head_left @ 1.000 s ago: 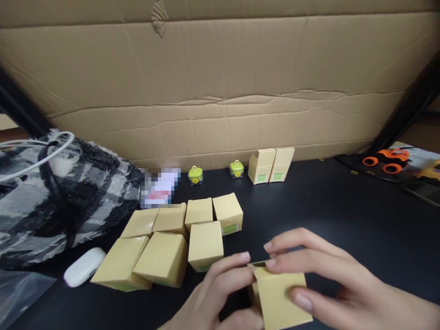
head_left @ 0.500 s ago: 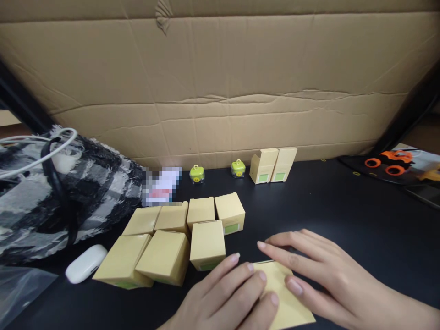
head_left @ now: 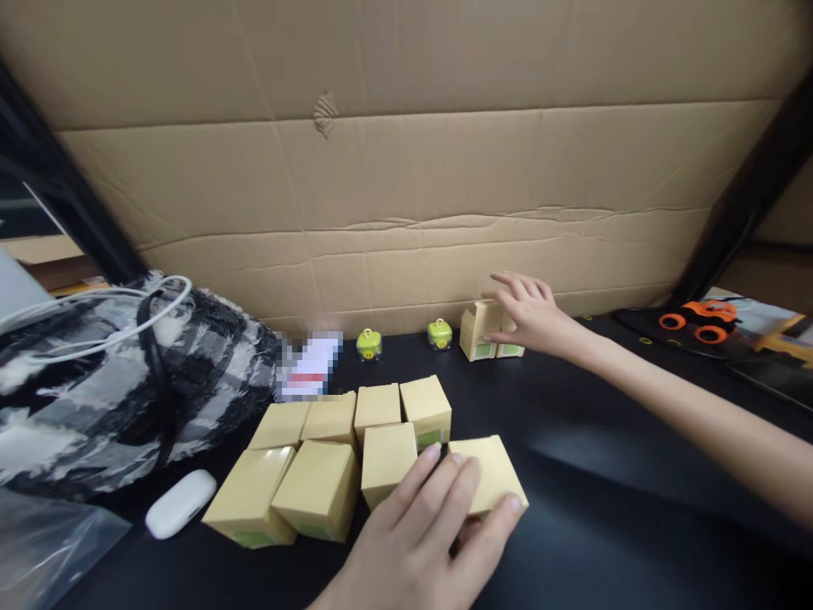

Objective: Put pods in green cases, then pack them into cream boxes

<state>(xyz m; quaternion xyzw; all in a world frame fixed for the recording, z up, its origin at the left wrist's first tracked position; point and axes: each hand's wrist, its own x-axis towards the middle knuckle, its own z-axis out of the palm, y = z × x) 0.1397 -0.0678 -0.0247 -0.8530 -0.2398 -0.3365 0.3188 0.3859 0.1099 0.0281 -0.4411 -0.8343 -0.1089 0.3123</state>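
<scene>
My left hand [head_left: 432,525] grips a closed tan box [head_left: 492,470] at the right end of the front row, thumb on its near right side and fingers over its left. Beside it, several more closed boxes [head_left: 314,483] stand in two rows. At the back, my right hand [head_left: 530,313] has its fingers spread around two open-topped tan boxes [head_left: 479,326], partly covering the right one; whether it touches them is unclear. Two small green-lidded containers [head_left: 368,345] [head_left: 439,335] stand left of those boxes.
Black-and-white fabric [head_left: 216,364] with a white cable lies at the left. Near it are a white rounded case [head_left: 181,504] and a clear plastic bag [head_left: 57,542]. An orange toy car [head_left: 702,320] sits at the right, and a cardboard panel [head_left: 412,169] stands behind.
My right hand has left the front box and reached to the open-topped boxes at the back. My left hand has shifted that front box up beside the others. The view has tilted slightly.
</scene>
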